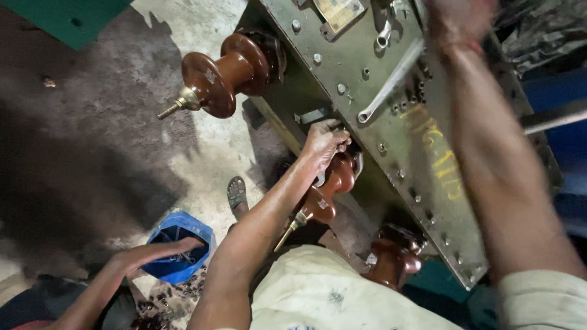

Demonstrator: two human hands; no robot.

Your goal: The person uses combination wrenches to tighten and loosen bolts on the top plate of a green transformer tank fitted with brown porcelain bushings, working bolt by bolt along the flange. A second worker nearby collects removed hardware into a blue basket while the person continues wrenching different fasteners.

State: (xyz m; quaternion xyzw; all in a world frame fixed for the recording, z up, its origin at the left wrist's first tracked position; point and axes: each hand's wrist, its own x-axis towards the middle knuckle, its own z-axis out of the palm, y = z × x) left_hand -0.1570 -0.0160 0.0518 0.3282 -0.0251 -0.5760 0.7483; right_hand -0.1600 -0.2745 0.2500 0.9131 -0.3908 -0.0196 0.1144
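Fingers point(335, 135) of the left hand point(324, 142) curl closed over the base of the middle insulator point(327, 192) at frame centre, bracing it against the big green tank lid point(373, 85) tipped on edge. Right hand point(457, 21), blurred at the top, nears the wrench point(391, 82) lying on the lid; its grip I cannot tell. Lower left, another person's hand point(160, 252) dips into a blue tub point(181, 244) on the floor point(92, 134).
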